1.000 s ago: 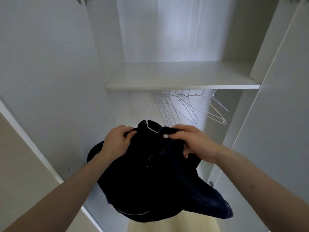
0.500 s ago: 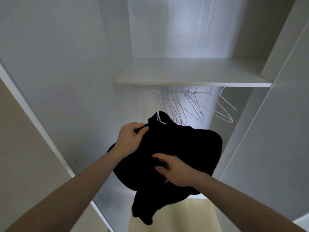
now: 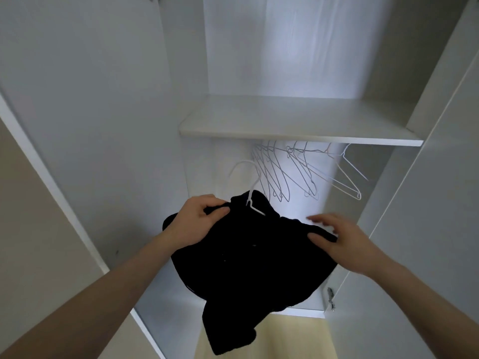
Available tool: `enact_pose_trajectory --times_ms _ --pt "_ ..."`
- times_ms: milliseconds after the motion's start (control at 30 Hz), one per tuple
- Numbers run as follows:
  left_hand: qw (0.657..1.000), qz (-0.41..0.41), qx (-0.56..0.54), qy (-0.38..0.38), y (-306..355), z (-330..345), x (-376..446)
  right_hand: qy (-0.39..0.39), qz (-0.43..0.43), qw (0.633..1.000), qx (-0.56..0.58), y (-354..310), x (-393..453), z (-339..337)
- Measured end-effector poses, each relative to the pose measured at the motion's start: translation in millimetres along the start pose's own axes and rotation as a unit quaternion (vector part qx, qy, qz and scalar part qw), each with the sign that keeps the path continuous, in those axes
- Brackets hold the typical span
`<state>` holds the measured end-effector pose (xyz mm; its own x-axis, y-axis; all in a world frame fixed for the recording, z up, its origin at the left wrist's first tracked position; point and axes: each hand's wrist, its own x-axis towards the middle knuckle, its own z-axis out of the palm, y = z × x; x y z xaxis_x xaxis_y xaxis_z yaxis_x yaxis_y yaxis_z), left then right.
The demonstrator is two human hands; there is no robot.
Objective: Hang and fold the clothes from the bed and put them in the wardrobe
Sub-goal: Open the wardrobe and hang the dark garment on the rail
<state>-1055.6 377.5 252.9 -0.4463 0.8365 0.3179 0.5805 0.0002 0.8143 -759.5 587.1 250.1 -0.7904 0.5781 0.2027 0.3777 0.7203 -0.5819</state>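
Observation:
A black garment hangs on a white wire hanger whose hook points up toward the underside of the wardrobe shelf. My left hand pinches the garment's left shoulder near the collar. At the garment's right shoulder my right hand has its thumb pressed on the cloth and its fingers spread over the edge. The lower part of the garment droops toward the floor.
The open white wardrobe has a bare shelf above. Several empty wire hangers hang bunched under it, to the right of my hanger. The wardrobe's left wall and the right door with its hinge frame the opening.
My right hand moved from the garment's front up to its right shoulder. My left hand kept its grip. The view came closer to the wardrobe.

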Motion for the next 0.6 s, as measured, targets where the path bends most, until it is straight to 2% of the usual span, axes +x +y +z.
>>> enact_pose_trajectory --times_ms 33,100,200,333,400,500,533,600 --pt "1.000 -0.003 -0.005 -0.001 -1.4 0.1 2.2 -0.056 0.026 0.998 0.020 3.7 -2.8 4.6" --pt "1.000 -0.016 -0.021 0.003 -5.7 3.7 7.2 -0.105 0.059 0.991 0.060 5.4 -6.0 15.5" --pt "0.998 -0.056 -0.004 0.009 -15.7 11.4 13.4 -0.112 0.089 0.979 0.142 -0.8 -6.6 30.2" --pt "0.988 -0.121 0.097 -0.022 -21.9 15.1 21.3 -0.095 0.152 0.955 0.235 -8.2 -4.4 56.7" --pt "0.982 -0.146 0.123 0.012 -17.6 18.4 19.4 -0.081 0.175 0.949 0.250 -7.1 -6.7 69.3" --pt "0.978 -0.127 0.120 0.118 -1.3 29.1 5.3 -0.051 0.201 0.940 0.270 2.1 -11.9 81.3" --pt "0.980 -0.126 0.107 0.113 2.1 34.6 -0.2 -0.046 0.206 0.937 0.277 5.1 -13.8 84.3" --pt "0.984 -0.164 0.066 0.001 8.8 50.0 -9.6 -0.053 0.205 0.932 0.293 5.2 -15.1 90.8"
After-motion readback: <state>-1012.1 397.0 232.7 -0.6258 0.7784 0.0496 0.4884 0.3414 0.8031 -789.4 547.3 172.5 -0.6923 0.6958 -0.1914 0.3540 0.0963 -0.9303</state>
